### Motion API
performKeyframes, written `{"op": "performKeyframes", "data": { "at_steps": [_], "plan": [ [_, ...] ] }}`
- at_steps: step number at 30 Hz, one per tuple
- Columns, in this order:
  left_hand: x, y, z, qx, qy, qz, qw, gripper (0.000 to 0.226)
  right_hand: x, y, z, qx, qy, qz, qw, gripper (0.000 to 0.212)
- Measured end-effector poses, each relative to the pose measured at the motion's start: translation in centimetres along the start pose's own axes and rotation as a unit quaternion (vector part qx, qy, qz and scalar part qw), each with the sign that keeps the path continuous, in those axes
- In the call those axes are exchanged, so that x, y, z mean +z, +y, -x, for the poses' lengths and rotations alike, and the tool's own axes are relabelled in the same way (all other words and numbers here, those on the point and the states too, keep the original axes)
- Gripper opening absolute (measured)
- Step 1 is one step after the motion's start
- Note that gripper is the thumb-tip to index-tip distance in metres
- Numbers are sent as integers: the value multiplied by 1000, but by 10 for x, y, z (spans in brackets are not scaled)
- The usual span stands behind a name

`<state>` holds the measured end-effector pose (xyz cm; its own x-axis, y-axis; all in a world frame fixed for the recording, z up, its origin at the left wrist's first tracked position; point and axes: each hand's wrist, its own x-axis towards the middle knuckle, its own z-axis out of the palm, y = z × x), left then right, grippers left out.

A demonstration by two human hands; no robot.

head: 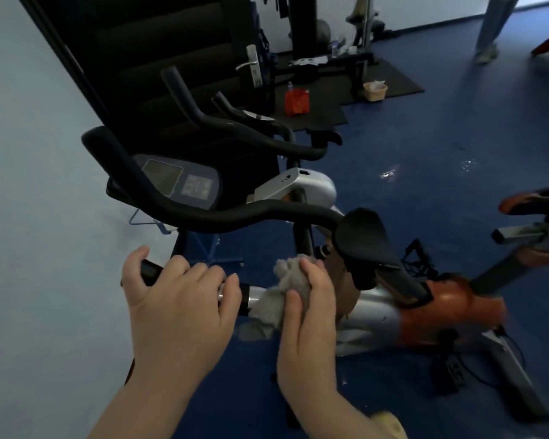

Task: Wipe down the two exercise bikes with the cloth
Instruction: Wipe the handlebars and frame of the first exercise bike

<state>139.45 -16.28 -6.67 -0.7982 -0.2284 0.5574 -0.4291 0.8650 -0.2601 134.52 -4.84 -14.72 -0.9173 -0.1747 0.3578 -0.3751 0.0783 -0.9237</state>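
At lower centre, the left hand (178, 299) curled around the black handlebar grip (151, 270) to steady the bike while the right hand (311, 308) pressed the bunched grey cloth (282, 296) around the silver bar (255, 296).

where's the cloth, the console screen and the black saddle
cloth (287, 288), head view, on the grey bunched middle under the right hand
console screen (162, 176), head view, centre of the display
black saddle (363, 240), head view, on its broad top
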Motion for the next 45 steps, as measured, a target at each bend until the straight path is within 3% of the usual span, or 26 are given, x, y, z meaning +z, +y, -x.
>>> {"op": "performKeyframes", "data": {
  "at_steps": [3,9,12,14,18,21,23,28,32,36,41,45],
  "plan": [
    [2,-1,0,5,6,-1,1000,46,3,-8,-37,150,42,-33,987,38],
    [4,-1,2,6,9,-1,1000,46,4,-24,-13,272,44,-162,948,39],
    [6,-1,1,3,16,-3,1000,46,-4,-11,-58,412,100,-204,883,31],
    [6,-1,1,5,17,-7,1000,45,-7,-13,-75,449,98,-233,857,34],
    [8,1,0,-3,27,-3,1000,45,3,-21,-45,445,118,-229,857,28],
    [10,1,0,-8,29,-10,999,45,-4,-17,-67,433,113,-180,876,37],
    [10,2,0,-8,31,-11,999,45,-7,-13,-80,450,108,-186,867,39],
    [10,3,0,-15,34,-5,999,44,1,-29,-36,399,66,-151,902,20],
    [9,2,-1,-13,30,-6,999,45,-7,-13,-83,418,41,-40,907,41],
    [10,3,1,-15,34,-1,999,44,-3,-30,-39,326,12,-98,940,44],
    [11,0,0,-10,40,0,999,45,-4,-17,-67,353,45,-74,931,32],
    [11,2,1,-10,50,5,999,45,5,-30,-26,357,45,-158,919,40]
  ]
}}
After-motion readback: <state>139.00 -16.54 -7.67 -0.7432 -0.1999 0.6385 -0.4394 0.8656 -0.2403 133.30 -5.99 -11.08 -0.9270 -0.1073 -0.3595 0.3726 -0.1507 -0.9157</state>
